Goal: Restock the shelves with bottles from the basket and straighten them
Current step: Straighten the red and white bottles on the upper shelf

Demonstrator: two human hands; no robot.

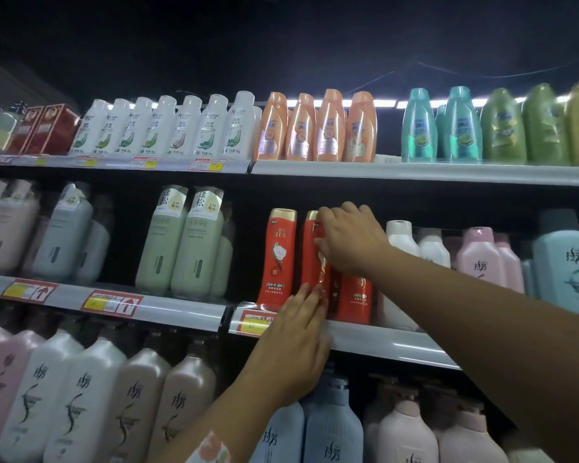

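Three red bottles with gold caps stand on the middle shelf (381,340). My right hand (351,238) grips the upper part of the second red bottle (311,259), fingers over its cap and thumb on its front. My left hand (298,345) reaches up from below, and its straight fingertips touch the base of that same bottle. Just to its left, a first red bottle (276,259) stands upright, and a third red bottle (355,299) is partly hidden behind my right wrist. The basket is not in view.
White and pink bottles (475,259) stand right of the red ones, pale green bottles (181,242) to the left. The top shelf carries white, orange (315,128), teal and green bottles. Large pump bottles (81,396) fill the lower shelf. Red-and-yellow price tags (112,302) line the shelf edges.
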